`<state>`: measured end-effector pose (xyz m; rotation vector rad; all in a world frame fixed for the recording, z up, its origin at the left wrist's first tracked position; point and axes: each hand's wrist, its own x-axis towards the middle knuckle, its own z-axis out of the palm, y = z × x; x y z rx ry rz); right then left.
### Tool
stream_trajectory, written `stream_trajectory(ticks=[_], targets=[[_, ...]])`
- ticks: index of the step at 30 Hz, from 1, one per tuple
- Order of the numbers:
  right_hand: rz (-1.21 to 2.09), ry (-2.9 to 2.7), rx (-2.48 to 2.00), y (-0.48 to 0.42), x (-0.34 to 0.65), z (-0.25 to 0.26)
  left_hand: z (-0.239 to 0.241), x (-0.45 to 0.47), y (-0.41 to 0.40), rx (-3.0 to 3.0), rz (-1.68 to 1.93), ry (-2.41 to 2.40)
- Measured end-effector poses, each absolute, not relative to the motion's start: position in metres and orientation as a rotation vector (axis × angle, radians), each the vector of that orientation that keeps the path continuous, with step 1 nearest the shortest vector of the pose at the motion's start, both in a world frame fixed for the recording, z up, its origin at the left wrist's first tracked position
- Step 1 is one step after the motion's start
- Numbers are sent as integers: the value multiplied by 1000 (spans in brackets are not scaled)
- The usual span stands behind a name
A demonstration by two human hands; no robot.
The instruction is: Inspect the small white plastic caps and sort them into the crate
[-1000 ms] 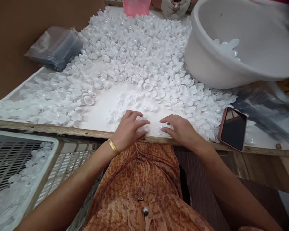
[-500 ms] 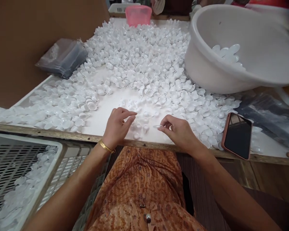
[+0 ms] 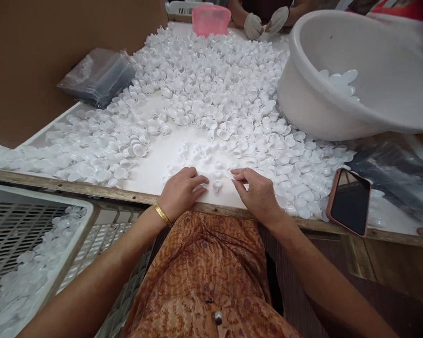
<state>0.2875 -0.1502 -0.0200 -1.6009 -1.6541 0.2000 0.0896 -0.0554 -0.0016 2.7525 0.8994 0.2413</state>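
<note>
Head view, right hand: the right hand (image 3: 257, 192) is above the counter's near edge, thumb and forefinger brought close around a small pale bit; whether it is gripped, I cannot tell.
Left hand: the left hand (image 3: 179, 193) is bent low, thumb and forefinger slightly apart; its palm is hidden, so I cannot tell whether it holds anything.
Between the hands: a small white piece (image 3: 217, 184) on the counter (image 3: 155, 155), with more scattered just beyond.
Main heap: glossy white pieces (image 3: 211, 70), shallow and rounded, spread across the counter to its far end.
Crate: the slatted white crate (image 3: 89, 213), below the counter at the left, holds a slope of white pieces.
Phone: the phone (image 3: 350, 199) lies near the right edge.
Basin: the big white basin (image 3: 296, 89) holds a few oval white pieces.
Package: the clear-wrapped package (image 3: 97, 77) has dark contents.
Pink tub: the pink tub (image 3: 211, 21) stands at the far end, its contents hidden.
Far side: another person's gloved hands (image 3: 254, 26).
</note>
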Motion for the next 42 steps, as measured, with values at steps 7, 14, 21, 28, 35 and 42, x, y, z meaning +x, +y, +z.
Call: stream_trajectory(ticks=[7,14,21,28,35,42], targets=[[191,-1699,-1574,-148,281,-24,2,99,-52,2902,342,928],[211,-1929,-1583,-145,275,-20,3,114,-58,2503,434,1039],[272,-2014,-1567,-144,275,-29,-8,118,-68,2492,434,1036],[193,-2156,-1546,-151,282,-29,-8,107,-72,2907,395,644],[172,-2261,-1428,-154,287,-27,0,106,-73,3068,91,423],[289,-2227,-1485,-155,285,-22,-7,107,-82,3010,257,568]])
